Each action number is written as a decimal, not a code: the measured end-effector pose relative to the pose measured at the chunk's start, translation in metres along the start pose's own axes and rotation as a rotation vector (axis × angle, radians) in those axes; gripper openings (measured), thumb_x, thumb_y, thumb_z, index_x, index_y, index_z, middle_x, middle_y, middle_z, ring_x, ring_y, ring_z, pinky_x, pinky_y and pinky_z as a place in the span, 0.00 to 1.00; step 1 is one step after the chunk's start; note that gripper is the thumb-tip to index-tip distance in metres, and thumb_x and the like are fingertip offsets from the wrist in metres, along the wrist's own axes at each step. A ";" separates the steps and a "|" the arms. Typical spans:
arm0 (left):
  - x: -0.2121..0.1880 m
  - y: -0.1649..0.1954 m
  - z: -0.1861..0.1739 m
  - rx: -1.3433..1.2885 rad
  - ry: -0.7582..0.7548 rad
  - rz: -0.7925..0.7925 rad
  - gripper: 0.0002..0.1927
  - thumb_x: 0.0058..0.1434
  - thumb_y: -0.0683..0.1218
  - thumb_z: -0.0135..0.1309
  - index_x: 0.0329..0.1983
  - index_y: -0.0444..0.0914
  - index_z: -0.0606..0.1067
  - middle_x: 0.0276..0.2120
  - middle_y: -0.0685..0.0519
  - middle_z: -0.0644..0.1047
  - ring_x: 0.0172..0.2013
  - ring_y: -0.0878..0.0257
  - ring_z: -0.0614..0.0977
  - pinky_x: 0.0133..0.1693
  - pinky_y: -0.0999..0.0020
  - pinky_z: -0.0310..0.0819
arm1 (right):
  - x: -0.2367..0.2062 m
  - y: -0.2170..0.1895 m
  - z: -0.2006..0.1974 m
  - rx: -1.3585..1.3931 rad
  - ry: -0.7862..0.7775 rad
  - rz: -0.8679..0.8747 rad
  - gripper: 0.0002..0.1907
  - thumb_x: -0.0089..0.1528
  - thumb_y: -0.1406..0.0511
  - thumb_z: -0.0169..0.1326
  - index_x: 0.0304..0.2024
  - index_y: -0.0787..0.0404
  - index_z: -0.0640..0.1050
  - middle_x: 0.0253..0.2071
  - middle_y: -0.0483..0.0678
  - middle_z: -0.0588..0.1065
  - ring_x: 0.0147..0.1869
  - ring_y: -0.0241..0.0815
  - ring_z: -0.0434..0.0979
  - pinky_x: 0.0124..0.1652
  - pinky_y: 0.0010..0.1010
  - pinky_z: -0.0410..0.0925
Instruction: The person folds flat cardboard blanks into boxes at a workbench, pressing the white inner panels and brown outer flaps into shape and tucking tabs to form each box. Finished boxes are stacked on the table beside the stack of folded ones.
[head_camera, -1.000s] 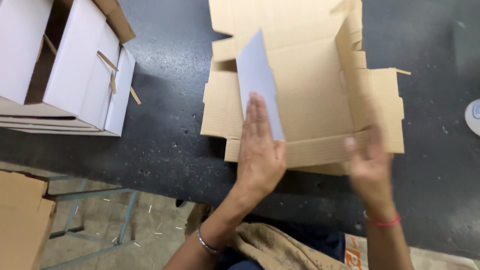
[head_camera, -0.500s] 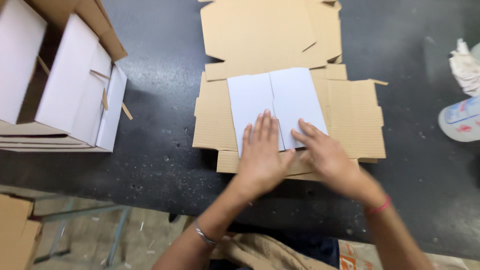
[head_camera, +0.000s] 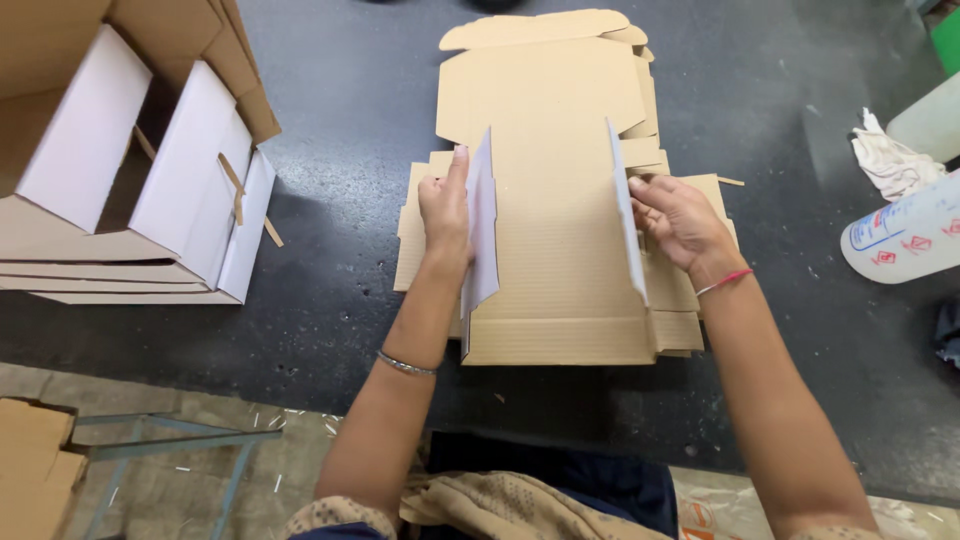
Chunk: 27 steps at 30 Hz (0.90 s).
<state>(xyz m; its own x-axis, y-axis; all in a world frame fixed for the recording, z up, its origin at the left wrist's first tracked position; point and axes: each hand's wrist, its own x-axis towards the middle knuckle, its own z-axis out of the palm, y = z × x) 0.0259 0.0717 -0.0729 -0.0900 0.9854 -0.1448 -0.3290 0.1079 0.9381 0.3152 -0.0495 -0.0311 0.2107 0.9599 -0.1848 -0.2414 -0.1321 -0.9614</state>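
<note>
Flat cardboard box blank (head_camera: 550, 230), long axis pointing away. L hand (head_camera: 445, 215) & R hand (head_camera: 680, 220) fingers clamped on upright side flaps; bare counter (head_camera: 340, 120) all round.

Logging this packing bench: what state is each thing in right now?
Cardboard blank: flat, both side flaps raised.
Left hand: holding left flap upright.
Right hand: holding right flap upright.
Folded boxes: stacked, tilted.
Plastic bottle: lying sideways.
Rag: crumpled.

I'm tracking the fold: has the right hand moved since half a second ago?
Yes. The right hand has shifted outward from the middle of the cardboard blank to its right side, raising the right flap.
</note>
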 end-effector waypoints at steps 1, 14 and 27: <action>-0.001 0.001 0.001 0.012 0.014 -0.033 0.33 0.69 0.56 0.63 0.39 0.29 0.55 0.35 0.42 0.61 0.33 0.51 0.61 0.32 0.54 0.55 | -0.004 0.000 0.001 -0.020 0.001 0.014 0.23 0.69 0.65 0.57 0.63 0.73 0.71 0.56 0.54 0.73 0.51 0.37 0.76 0.49 0.26 0.71; -0.060 0.023 0.007 0.167 0.050 0.069 0.51 0.57 0.54 0.64 0.72 0.29 0.48 0.66 0.36 0.56 0.64 0.44 0.68 0.61 0.55 0.69 | -0.059 -0.027 0.060 0.059 -0.004 -0.291 0.46 0.60 0.78 0.56 0.75 0.58 0.49 0.71 0.59 0.60 0.67 0.49 0.73 0.59 0.37 0.71; -0.039 0.023 0.016 0.670 -0.213 0.583 0.29 0.72 0.45 0.46 0.75 0.33 0.61 0.71 0.39 0.62 0.69 0.43 0.64 0.70 0.52 0.57 | -0.018 -0.003 0.033 -0.783 0.093 -0.410 0.31 0.71 0.61 0.48 0.75 0.61 0.59 0.65 0.58 0.63 0.58 0.46 0.69 0.56 0.36 0.69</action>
<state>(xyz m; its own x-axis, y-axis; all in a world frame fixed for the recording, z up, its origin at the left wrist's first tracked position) 0.0372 0.0380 -0.0405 0.1260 0.9041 0.4082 0.3346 -0.4261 0.8405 0.2810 -0.0578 -0.0181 0.2228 0.9494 0.2215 0.5798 0.0536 -0.8130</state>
